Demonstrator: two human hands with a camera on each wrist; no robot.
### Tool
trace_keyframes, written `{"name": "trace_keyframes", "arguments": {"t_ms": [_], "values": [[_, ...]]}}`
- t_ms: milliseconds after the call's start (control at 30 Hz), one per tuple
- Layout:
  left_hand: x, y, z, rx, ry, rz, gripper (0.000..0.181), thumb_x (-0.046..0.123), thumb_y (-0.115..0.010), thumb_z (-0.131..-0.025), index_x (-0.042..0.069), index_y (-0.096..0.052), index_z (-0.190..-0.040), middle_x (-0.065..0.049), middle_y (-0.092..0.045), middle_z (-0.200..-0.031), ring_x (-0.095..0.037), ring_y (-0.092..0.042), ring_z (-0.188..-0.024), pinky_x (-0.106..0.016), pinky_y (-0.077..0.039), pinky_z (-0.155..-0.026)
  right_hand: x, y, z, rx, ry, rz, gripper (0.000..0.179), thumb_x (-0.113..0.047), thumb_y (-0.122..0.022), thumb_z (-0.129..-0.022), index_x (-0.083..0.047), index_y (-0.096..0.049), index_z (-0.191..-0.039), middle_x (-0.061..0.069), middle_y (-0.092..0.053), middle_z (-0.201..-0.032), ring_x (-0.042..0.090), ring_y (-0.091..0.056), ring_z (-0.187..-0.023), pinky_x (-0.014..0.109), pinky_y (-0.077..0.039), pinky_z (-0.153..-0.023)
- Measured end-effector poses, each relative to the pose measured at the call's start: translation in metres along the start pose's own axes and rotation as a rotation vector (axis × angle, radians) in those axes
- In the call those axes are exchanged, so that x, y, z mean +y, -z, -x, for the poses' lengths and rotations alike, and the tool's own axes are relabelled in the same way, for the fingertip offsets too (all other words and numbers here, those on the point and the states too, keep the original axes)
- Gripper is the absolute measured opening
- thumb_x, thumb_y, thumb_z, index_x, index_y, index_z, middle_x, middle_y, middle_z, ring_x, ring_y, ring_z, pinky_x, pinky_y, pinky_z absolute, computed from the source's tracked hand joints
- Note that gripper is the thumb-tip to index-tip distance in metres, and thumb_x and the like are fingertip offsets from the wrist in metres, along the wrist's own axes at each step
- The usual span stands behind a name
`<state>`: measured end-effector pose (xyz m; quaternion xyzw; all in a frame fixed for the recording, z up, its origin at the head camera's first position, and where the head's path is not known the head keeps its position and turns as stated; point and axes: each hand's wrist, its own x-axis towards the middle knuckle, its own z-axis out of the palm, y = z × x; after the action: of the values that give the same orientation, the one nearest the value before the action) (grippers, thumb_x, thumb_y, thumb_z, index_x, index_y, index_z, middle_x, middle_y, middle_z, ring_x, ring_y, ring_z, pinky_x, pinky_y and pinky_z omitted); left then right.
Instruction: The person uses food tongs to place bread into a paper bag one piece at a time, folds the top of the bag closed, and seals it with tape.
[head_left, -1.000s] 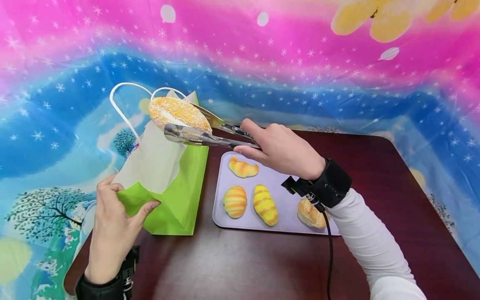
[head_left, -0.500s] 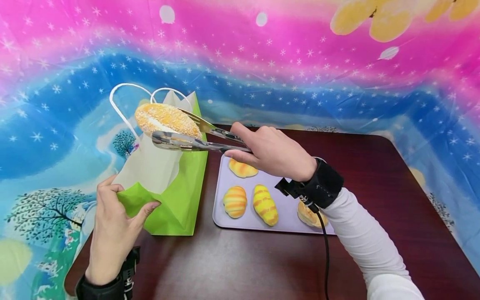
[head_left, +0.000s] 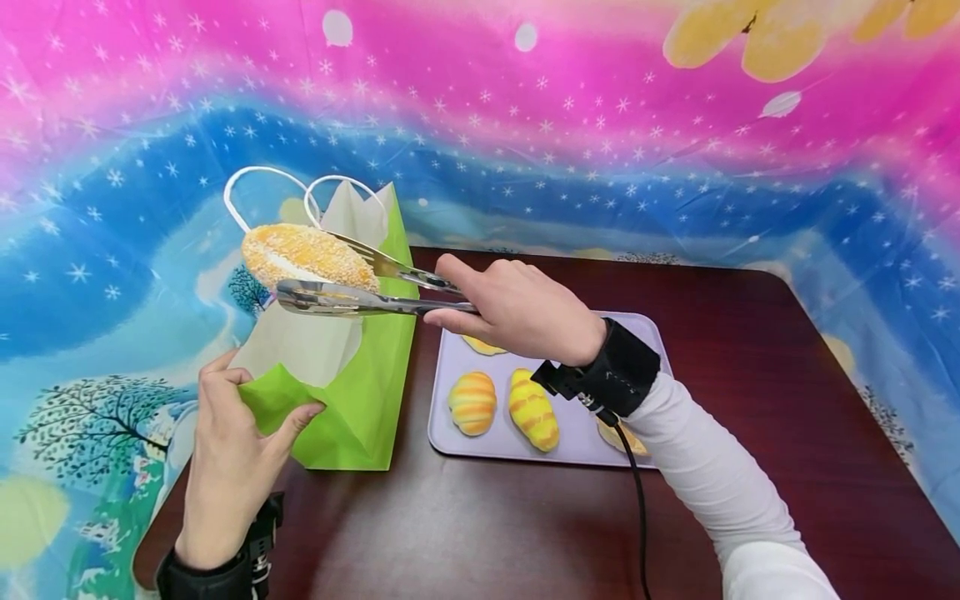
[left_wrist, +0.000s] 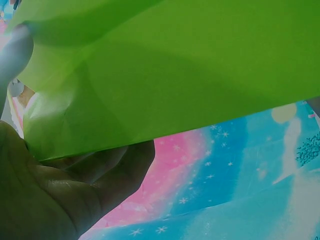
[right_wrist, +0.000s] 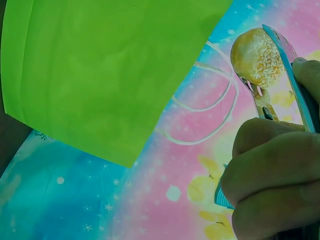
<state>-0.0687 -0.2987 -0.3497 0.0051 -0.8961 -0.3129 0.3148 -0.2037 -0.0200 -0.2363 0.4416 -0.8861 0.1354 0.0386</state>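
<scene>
My right hand [head_left: 525, 308] grips a pair of metal tongs [head_left: 375, 305]. Between the tongs' ends is a crumb-coated bun [head_left: 307, 254] with a white filling along its split, held over the mouth of a green paper bag [head_left: 367, 400]. The bag stands upright with its white inside showing, and what lies in it is hidden. With thumb and fingers, my left hand [head_left: 232, 450] pinches the bag's near top edge. The right wrist view shows the bun [right_wrist: 257, 57] in the tongs beside the bag's wall [right_wrist: 100, 75]. Green paper [left_wrist: 175, 70] fills much of the left wrist view.
A lilac tray [head_left: 502, 446] on the dark table [head_left: 450, 533] bears a striped roll [head_left: 472, 403], a yellow striped roll [head_left: 533, 410] and other breads partly hidden by my right arm. White handles [head_left: 262, 171] rise from the bag. A black cable [head_left: 640, 517] hangs from my right wrist.
My right hand has carried the tongs and the bun leftward and a little down, farther over the bag's mouth. My left hand keeps its hold on the bag.
</scene>
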Motion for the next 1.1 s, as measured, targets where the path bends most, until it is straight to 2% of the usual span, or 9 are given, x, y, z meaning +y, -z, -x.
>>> {"name": "trace_keyframes", "arguments": {"t_ms": [233,467,733,1100], "values": [[0.0,0.001,0.0,0.0,-0.003,0.0,0.077,0.061,-0.057,-0.081,-0.005,-0.03,-0.109,-0.035,-0.036,-0.14,-0.056,-0.04,-0.13,-0.06,-0.04,-0.088,-0.001,-0.005,-0.005,0.012,0.028,-0.017,0.04,-0.045,-0.059,-0.099,-0.011,-0.049,-0.117,-0.002,-0.036,-0.057,0.014,-0.037,-0.046,0.027,-0.027,-0.05],[0.0,0.001,-0.001,-0.011,-0.002,-0.003,0.072,0.051,-0.066,-0.082,-0.005,-0.03,-0.11,-0.035,-0.036,-0.141,-0.055,-0.039,-0.132,-0.062,-0.04,-0.092,-0.002,-0.013,-0.011,0.015,0.041,-0.023,0.038,-0.045,-0.059,-0.099,-0.011,-0.049,-0.114,-0.002,-0.034,-0.058,0.013,-0.037,-0.047,0.027,-0.025,-0.05],[-0.002,0.0,0.0,0.008,-0.021,0.01,0.08,0.065,-0.054,-0.081,-0.006,-0.03,-0.108,-0.037,-0.037,-0.138,-0.057,-0.04,-0.13,-0.064,-0.04,-0.091,-0.003,-0.023,-0.015,0.012,0.062,-0.039,0.037,-0.044,-0.059,-0.099,-0.012,-0.049,-0.112,-0.003,-0.034,-0.058,0.012,-0.037,-0.047,0.026,-0.025,-0.049],[-0.002,0.001,0.002,0.009,-0.023,0.01,0.078,0.064,-0.055,-0.082,-0.006,-0.03,-0.109,-0.035,-0.038,-0.139,-0.055,-0.04,-0.131,-0.06,-0.04,-0.088,-0.002,-0.032,-0.019,-0.003,0.074,-0.071,0.037,-0.045,-0.057,-0.1,-0.013,-0.05,-0.116,-0.004,-0.035,-0.058,0.009,-0.037,-0.048,0.025,-0.027,-0.049]]}}
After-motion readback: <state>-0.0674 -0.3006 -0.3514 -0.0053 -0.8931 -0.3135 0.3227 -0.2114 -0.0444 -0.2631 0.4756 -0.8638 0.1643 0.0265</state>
